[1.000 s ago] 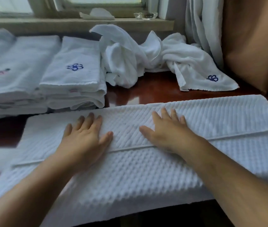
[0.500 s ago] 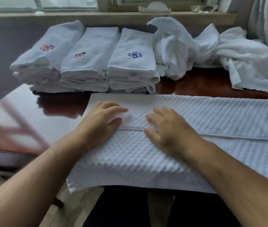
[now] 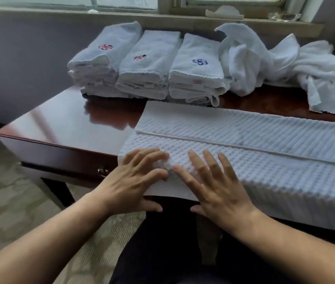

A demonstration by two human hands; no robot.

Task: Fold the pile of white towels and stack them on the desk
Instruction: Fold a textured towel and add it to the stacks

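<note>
A long white waffle-weave towel (image 3: pixel 265 160) lies folded lengthwise across the dark wooden desk (image 3: pixel 64 124), its near edge hanging over the desk front. My left hand (image 3: pixel 133 183) grips the towel's near-left corner with bent fingers that bunch the fabric, thumb below the hem. Beside it, my right hand (image 3: pixel 217 185) lies flat on the towel with fingers straight and spread. At the back stand three stacks of folded towels (image 3: pixel 148 64). Right of them lies a loose pile of unfolded white towels (image 3: pixel 248 58).
A window sill (image 3: pixel 183 19) runs behind the desk. The desk's left end shows bare glossy wood, and a drawer handle (image 3: pixel 103 172) sits on its front. Patterned carpet (image 3: pixel 19 191) lies below on the left. My dark-clad legs are under the desk front.
Both hands have slid from the towel's middle fold toward me and to its left end, reaching the near edge. The view has swung left, showing the desk's left end.
</note>
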